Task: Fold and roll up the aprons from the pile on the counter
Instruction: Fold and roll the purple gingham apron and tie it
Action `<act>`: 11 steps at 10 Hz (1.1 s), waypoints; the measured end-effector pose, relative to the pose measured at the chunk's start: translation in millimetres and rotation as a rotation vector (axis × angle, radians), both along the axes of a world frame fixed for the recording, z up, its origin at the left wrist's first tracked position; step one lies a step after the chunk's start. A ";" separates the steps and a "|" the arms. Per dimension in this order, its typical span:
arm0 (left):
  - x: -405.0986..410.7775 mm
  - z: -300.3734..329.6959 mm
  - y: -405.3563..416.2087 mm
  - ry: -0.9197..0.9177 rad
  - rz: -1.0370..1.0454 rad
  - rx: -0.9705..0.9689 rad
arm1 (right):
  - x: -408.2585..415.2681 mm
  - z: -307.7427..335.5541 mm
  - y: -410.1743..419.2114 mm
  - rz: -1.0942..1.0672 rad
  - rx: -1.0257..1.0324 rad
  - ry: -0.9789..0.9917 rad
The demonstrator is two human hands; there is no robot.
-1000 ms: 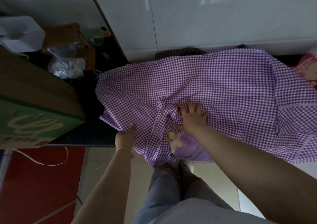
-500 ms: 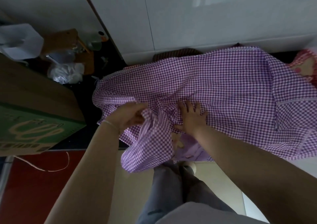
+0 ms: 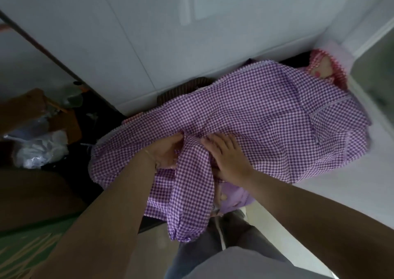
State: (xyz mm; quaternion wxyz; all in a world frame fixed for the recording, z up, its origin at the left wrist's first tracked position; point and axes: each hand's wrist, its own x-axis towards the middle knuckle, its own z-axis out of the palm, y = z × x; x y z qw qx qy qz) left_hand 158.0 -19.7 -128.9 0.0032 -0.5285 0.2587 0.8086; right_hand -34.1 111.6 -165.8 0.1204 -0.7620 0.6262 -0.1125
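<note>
A purple gingham apron (image 3: pixel 266 116) lies spread over the counter, its sleeve hanging off the front edge. My left hand (image 3: pixel 166 152) grips a bunch of the fabric near the middle, with the fingertips hidden in the folds. Flat on the cloth just to its right, my right hand (image 3: pixel 226 155) presses down with fingers straight. A red gingham apron (image 3: pixel 319 67) pokes out at the far right corner, and a lilac printed cloth (image 3: pixel 232 199) shows under the purple one at the counter edge.
A brown and green cardboard box (image 3: pixel 32 210) stands at the left. Behind it are a crumpled plastic bag (image 3: pixel 40 148) and small clutter on the dark counter. White cabinet doors (image 3: pixel 149 33) rise behind. My legs are below the counter edge.
My left hand came up from the counter's front edge, took hold of the apron's fabric and drew it toward my right hand. The view tilted and shifted left.
</note>
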 end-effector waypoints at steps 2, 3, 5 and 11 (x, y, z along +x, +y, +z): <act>-0.1 0.1 -26.8 -0.079 -0.206 -0.023 | 22.7 17.4 -4.1 0.345 -0.098 -0.015; 6.5 -11.1 -35.1 -0.248 -0.394 -0.378 | 26.0 51.9 -11.2 -0.372 0.064 -0.539; 31.2 -34.1 -52.9 -0.458 -0.545 -1.048 | -3.4 64.3 -50.2 -1.542 0.070 -1.907; 83.4 14.1 -124.0 -0.219 -0.712 -0.759 | -36.7 102.3 -105.7 -0.953 0.155 -2.034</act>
